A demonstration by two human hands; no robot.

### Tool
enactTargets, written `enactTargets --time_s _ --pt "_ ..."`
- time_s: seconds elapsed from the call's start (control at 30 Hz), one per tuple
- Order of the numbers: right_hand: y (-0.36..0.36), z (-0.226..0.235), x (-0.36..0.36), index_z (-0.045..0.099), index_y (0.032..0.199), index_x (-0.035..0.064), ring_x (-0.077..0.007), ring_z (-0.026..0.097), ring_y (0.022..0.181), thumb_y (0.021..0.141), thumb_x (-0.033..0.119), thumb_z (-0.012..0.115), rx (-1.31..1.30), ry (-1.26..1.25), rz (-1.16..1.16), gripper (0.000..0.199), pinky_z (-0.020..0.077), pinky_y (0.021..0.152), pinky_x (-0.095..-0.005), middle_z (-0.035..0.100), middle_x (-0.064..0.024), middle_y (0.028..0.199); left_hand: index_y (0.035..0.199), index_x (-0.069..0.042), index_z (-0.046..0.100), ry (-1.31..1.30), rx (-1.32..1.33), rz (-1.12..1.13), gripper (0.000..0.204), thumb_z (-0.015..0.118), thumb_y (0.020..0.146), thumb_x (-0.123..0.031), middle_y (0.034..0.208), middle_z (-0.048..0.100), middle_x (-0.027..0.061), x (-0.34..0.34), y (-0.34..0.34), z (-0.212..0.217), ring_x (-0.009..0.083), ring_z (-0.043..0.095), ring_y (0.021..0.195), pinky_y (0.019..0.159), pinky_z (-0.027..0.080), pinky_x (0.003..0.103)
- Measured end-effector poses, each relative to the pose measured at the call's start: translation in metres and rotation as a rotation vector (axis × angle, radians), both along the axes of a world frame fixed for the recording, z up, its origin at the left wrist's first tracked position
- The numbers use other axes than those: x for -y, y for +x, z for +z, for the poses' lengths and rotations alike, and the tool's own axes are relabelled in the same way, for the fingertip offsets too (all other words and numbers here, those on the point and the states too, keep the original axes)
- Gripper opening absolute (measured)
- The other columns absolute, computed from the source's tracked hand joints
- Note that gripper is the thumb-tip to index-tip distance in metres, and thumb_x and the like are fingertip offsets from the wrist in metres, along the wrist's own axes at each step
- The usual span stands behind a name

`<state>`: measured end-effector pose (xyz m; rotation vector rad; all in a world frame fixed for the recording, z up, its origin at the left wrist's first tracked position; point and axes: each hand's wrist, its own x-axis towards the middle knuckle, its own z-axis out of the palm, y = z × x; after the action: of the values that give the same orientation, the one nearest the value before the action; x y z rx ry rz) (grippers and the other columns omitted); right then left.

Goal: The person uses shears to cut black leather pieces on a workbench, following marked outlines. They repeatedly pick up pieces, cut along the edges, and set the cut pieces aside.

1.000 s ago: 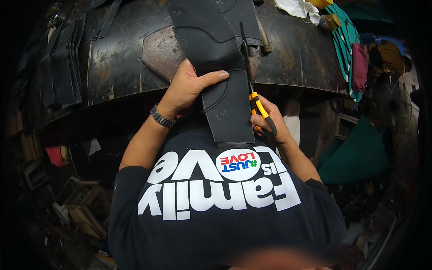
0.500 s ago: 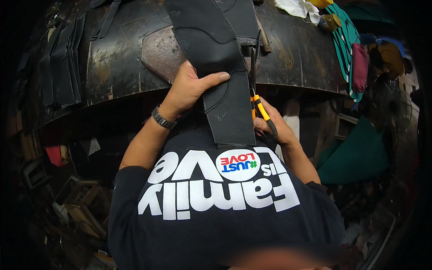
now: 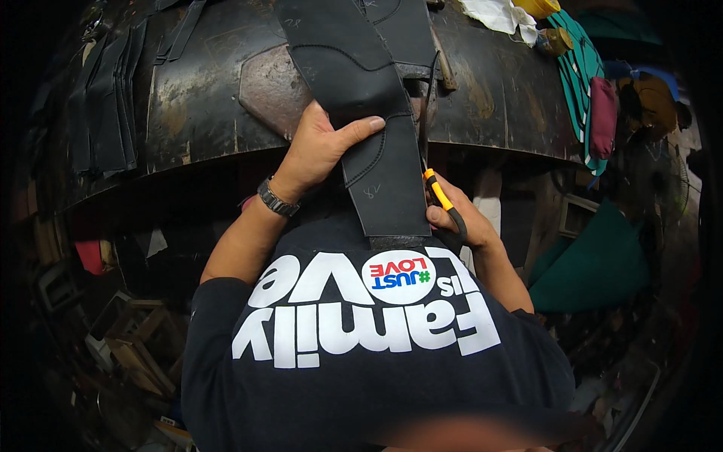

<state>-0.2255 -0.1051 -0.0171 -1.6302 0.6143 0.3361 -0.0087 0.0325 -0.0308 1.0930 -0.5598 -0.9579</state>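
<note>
A long black leather-like strip [image 3: 392, 200], with stitched curved seams and pale handwritten marks, runs from the bench toward my chest. My left hand [image 3: 324, 143] is closed on its left edge, thumb lying on top and the other fingers hidden underneath. My right hand [image 3: 463, 215] grips yellow-and-black handled scissors [image 3: 440, 192] at the strip's right side. Their dark blades point away from me along that edge; whether they touch the material is hard to tell. Part of the handles is hidden behind the strip and my fingers.
The dark curved bench [image 3: 482, 105] carries a stone slab [image 3: 263, 94] under the strip. Several black cut pieces [image 3: 109, 105] hang over its left side. A wooden-handled tool [image 3: 446, 71] lies beyond the scissors. Green fabric pieces [image 3: 576, 94] and a white cloth [image 3: 501, 16] are at right.
The strip's near end has shifted slightly right and away from me. The scissor handles have moved slightly, and their orange inner part is now out of sight. My left hand keeps its hold.
</note>
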Motion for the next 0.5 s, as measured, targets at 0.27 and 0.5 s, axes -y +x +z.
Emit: enactTargets --time_s 0.27,0.5 --pt "0.011 0.000 -0.003 0.054 0.101 0.0041 -0.0058 0.053 0.058 0.077 0.039 0.074 0.151 0.132 -0.189 0.047 0.0435 0.054 -0.0177 0.053 -0.0005 0.073 0.112 0.004 0.055 -0.017 0.001 -0.005 0.031 0.067 0.086 -0.005 0.103 0.065 0.0088 0.001 -0.006 0.001 0.0132 0.064 0.091 0.077 0.055 0.026" --pt "0.010 0.000 -0.005 0.053 0.107 0.0040 -0.0084 0.055 0.065 0.077 0.043 0.074 0.123 0.143 -0.168 0.053 0.0456 0.057 -0.0197 0.054 -0.0032 0.079 0.112 0.004 0.056 -0.042 -0.018 0.012 0.029 0.066 0.086 -0.002 0.103 0.066 0.0121 0.001 -0.006 -0.004 0.0161 0.067 0.088 0.076 0.057 0.027"
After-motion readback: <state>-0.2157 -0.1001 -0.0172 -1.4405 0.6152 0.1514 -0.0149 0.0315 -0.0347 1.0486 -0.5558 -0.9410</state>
